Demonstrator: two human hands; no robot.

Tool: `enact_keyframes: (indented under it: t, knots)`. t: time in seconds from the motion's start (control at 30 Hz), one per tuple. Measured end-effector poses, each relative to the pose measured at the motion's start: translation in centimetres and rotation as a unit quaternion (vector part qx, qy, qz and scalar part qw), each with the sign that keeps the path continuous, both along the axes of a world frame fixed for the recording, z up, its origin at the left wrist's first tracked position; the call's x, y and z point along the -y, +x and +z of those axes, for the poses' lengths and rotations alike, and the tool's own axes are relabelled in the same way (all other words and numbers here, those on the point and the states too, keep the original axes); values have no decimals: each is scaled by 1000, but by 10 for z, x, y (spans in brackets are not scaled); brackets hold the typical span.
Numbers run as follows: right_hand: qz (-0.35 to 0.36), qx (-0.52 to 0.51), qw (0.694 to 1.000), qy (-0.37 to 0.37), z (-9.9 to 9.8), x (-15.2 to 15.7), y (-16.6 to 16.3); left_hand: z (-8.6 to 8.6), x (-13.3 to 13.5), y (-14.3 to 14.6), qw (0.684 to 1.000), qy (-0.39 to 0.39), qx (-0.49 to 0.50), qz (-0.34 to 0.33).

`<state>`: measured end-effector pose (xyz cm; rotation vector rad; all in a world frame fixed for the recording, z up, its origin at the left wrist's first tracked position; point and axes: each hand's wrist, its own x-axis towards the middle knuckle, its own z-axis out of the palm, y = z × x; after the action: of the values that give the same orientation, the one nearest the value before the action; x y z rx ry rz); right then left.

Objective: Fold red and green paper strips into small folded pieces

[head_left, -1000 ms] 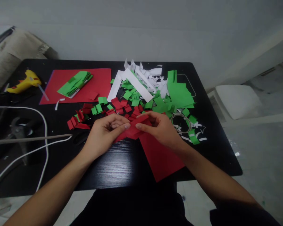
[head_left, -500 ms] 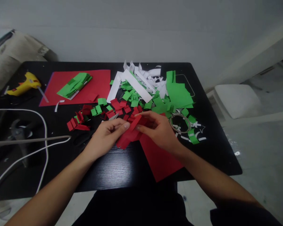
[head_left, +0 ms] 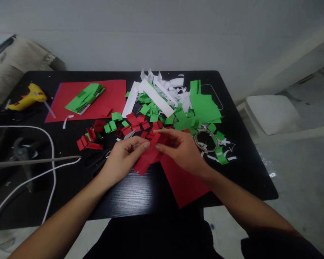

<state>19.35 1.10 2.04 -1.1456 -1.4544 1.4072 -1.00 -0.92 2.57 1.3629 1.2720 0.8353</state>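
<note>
Between my two hands, above the front middle of the black table, is a red paper strip (head_left: 154, 143). My left hand (head_left: 125, 154) pinches its left side between thumb and fingers. From the right, my right hand (head_left: 179, 148) grips the same strip, its fingers partly hidden behind the paper. More red paper pieces (head_left: 142, 164) lie just below and behind the strip. A red sheet (head_left: 179, 180) extends under my right hand toward the front edge. Scissors (head_left: 94, 160) with black handles lie by my left hand, their blade tip showing beyond it.
Green and white paper cuttings (head_left: 159, 97) heap at the back middle, beside green sheets (head_left: 205, 108). A metal ring (head_left: 206, 140) lies right of my hands. At left are a yellow glue gun (head_left: 31, 97), a white cable (head_left: 52, 151) and folded green paper (head_left: 86, 98) on a red sheet (head_left: 116, 97).
Both hands have barely shifted and keep hold of the red strip. The red paper below it hangs slightly lower, and more of the scissors' handle shows beside my left hand.
</note>
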Motion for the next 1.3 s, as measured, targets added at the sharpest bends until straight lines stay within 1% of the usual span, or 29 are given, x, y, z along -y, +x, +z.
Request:
enact_keyframes:
  t: [0.17, 0.27, 0.37, 0.5, 0.67, 0.8, 0.9, 1.0, 1.13, 1.3]
  knots:
    - [5, 19, 1000, 3, 7, 0, 1, 1, 1, 1, 1000, 15, -12, 12]
    - [10, 6, 1000, -2, 11, 1, 1, 1, 1, 2, 1000, 22, -20, 11]
    - [-2, -19, 1000, -7, 8, 1, -1, 0, 1, 2, 999, 34, -41, 7]
    - [-33, -21, 999, -15, 1, 0, -4, -1, 2, 1, 997, 48, -56, -9]
    - [-48, -19, 999, -11, 0, -1, -3, -2, 1, 0, 999, 23, -42, -18]
    - [-39, -27, 999, -23, 2, -3, -2, -1, -1, 1, 1000, 3, -7, 0]
    - [-21, -33, 999, -32, 4, -4, -2, 1, -1, 1, 1000, 3, -2, 7]
    - [-9, -24, 999, -24, 4, -3, -3, 2, 0, 1, 1000, 13, -12, 1]
    - [-15, -14, 1000, -12, 0, -3, -3, 1, 1, 1, 999, 23, -34, -14]
    - [-18, -22, 999, -19, -2, -4, -2, -1, 1, -1, 998, 28, -55, -21]
